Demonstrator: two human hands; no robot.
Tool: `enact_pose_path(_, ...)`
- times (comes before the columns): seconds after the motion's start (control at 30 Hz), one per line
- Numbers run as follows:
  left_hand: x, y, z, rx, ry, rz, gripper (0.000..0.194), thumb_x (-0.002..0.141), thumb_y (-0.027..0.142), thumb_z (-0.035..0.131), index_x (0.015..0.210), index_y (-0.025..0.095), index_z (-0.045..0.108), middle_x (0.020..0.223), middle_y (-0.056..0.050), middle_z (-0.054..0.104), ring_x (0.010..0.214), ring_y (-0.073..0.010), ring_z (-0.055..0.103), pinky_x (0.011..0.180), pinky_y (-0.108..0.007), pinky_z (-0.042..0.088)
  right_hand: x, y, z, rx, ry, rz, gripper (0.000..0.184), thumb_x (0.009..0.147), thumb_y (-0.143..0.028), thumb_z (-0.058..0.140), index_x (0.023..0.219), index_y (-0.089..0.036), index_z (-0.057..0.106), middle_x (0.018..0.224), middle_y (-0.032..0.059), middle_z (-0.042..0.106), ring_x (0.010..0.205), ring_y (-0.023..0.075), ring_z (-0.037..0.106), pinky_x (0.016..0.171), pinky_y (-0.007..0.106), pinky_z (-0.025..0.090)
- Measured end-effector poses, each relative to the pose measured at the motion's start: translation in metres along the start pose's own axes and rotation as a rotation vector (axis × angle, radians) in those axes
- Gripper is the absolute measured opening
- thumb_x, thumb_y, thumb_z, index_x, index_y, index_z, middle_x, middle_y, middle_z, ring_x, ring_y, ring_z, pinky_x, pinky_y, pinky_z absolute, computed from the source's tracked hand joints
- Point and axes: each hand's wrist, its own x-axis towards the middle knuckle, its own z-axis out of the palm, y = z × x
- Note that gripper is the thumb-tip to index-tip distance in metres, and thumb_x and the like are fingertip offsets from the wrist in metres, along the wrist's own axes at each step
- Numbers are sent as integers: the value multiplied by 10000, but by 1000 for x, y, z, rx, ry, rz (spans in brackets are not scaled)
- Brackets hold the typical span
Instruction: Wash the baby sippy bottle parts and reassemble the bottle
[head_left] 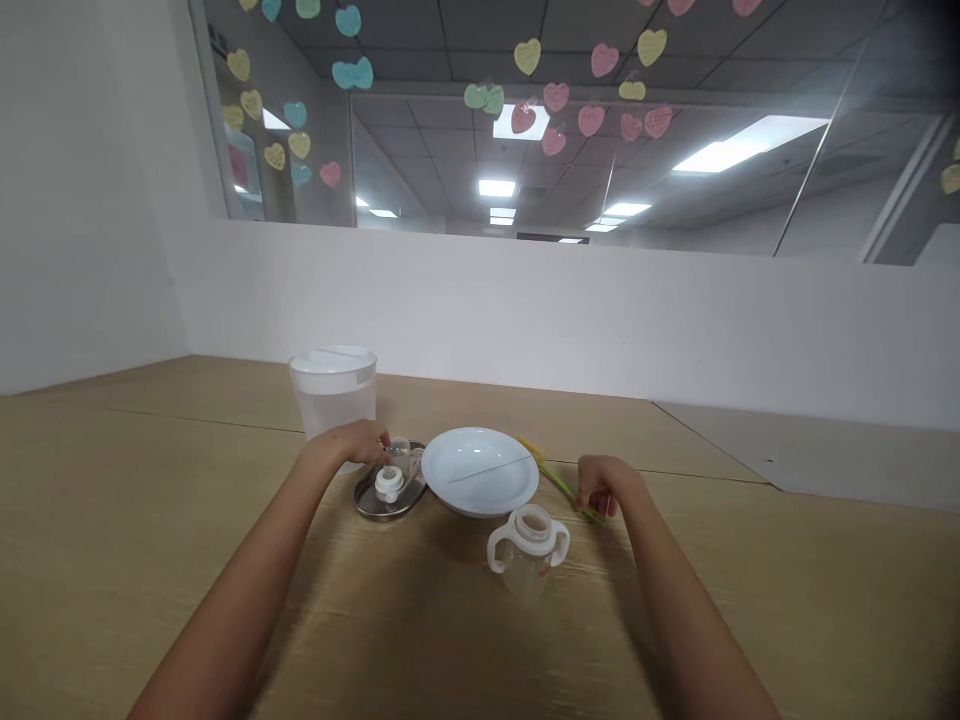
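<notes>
My left hand [361, 441] reaches over a small steel tray [369, 497], fingers closed on a clear cap [400, 453] above it. A white nipple ring [388, 482] lies in the tray. My right hand [600, 485] is curled around the green handle of a bottle brush [556, 480] that lies beside a white bowl [480, 470]. An open two-handled baby bottle [528, 548] stands in front of the bowl, between my arms.
A clear water jug with a white lid [333, 393] stands behind my left hand. The wooden table [150, 500] runs to a low white wall at the back. A grey mat [825, 450] covers the far right of the table.
</notes>
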Motion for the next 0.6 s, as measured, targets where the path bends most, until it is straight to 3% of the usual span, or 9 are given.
enact_pose_path(0.2,9,-2,8,32,-7,-16,565,648,383,573,1155,133,590,1146,-132,626,996,-251,594,770,-266,458,9,-3,4,-53,-49,24,78,599,-138,693,599,-66,660,712,157,694,761,263,674,658,314,518)
enact_pose_path(0.37,12,3,12,45,-24,6,530,641,359,592,1125,143,612,1108,-114,646,944,-235,614,758,-255,461,3,-14,6,-62,-22,25,101,589,-139,700,663,-73,681,664,129,691,724,251,675,626,299,513)
enact_pose_path(0.47,11,6,11,56,-18,12,516,649,339,596,1123,136,614,1092,-118,654,941,-235,616,752,-255,462,-9,-15,2,-24,72,-20,184,591,-172,714,714,-41,674,651,151,680,618,242,664,562,297,507)
enact_pose_path(0.6,7,8,6,67,33,26,507,682,338,583,1146,134,598,1088,-116,657,936,-222,621,724,-235,465,-35,-10,-13,38,344,-127,286,699,-259,642,865,-26,641,750,179,679,532,207,638,498,280,478)
